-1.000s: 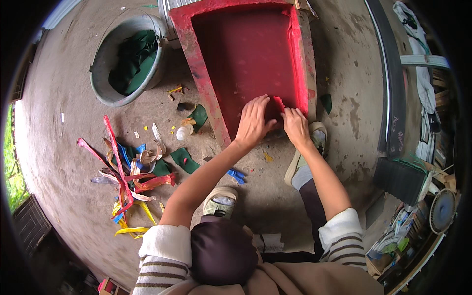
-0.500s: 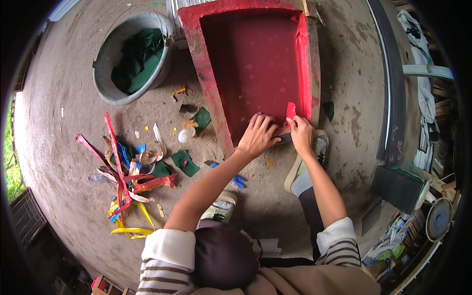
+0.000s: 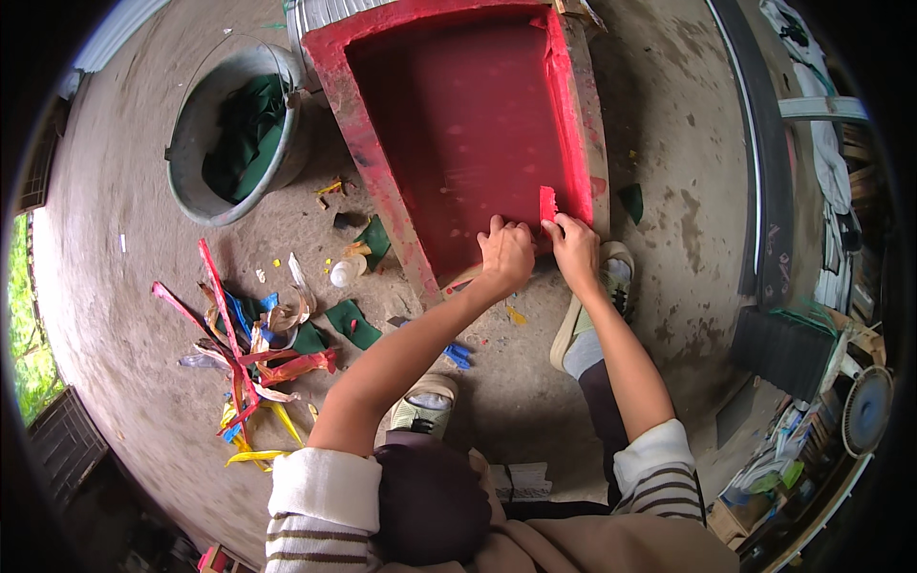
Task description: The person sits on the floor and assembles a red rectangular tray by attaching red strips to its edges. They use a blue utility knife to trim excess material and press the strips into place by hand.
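Note:
A wooden-edged frame (image 3: 394, 205), smeared with red and spanned by a dark red sheet of mesh, tilts away from me. Over its near edge my left hand (image 3: 506, 256) rests with curled fingers; what they grip, if anything, is hidden. Beside it, at the near right corner, my right hand (image 3: 576, 250) pinches a short red strip of tape (image 3: 547, 203) that sticks up over the mesh. A blue-handled cutter knife (image 3: 458, 355) lies on the floor, partly behind my left forearm.
A grey bucket (image 3: 181, 186) holding dark green pieces stands at the far left. Crumpled red, blue and yellow tape strips (image 3: 250, 368) lie on the concrete floor near green scraps (image 3: 352, 325). My shoes (image 3: 423, 405) flank the space below the frame. A round fan (image 3: 867, 411) is at right.
My left hand has gone from lying flatter on the near edge to curled with its knuckles raised. My right hand keeps hold of the red strip. The whole view has shifted slightly.

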`<state>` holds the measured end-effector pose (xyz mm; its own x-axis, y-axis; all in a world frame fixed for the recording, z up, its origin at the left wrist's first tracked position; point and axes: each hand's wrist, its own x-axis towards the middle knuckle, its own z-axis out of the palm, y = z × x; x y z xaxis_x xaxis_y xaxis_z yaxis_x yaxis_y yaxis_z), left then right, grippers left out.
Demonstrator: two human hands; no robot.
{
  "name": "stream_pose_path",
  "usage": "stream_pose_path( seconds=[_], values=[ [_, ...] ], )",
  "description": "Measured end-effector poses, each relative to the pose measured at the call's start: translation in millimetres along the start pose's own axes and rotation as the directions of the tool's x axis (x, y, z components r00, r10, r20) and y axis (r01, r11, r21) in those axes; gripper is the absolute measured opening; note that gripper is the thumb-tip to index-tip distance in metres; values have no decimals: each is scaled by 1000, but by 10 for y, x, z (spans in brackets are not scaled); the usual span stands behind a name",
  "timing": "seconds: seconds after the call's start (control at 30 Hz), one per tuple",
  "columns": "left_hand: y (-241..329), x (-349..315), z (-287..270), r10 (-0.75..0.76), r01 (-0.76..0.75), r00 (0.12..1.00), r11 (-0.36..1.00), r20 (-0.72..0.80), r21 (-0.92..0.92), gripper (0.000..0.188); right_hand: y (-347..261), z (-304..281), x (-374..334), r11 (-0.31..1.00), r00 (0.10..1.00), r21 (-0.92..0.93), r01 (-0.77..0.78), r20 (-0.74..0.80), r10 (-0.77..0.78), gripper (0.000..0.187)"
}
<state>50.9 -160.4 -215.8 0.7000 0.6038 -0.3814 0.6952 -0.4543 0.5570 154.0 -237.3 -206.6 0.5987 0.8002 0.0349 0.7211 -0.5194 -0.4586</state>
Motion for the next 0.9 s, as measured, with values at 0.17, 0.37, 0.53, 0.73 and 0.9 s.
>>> stream_pose_path(
  seconds=[0.17,0.37,0.53,0.73,0.9],
  values=[
    [4,140,-35,-63,74,978,996,198,-50,19,1,-61,58,996,992,64,-67,111,60,24],
    [133,446,-194,-113,143,915,988,388,-51,43,224,-32,59,986,982,160,-54,185,24,19],
    [111,567,-338,-99,165,842,983,531,-77,56,256,-235,71,942,962,331,54,236,-138,23],
    [-71,499,-352,-124,345,814,889,568,-300,44,45,-233,76,966,921,-114,232,345,-181,30],
    [-211,59,-224,63,-45,997,951,50,-306,38,126,-9,114,852,878,-370,371,439,-193,25]
  ],
)
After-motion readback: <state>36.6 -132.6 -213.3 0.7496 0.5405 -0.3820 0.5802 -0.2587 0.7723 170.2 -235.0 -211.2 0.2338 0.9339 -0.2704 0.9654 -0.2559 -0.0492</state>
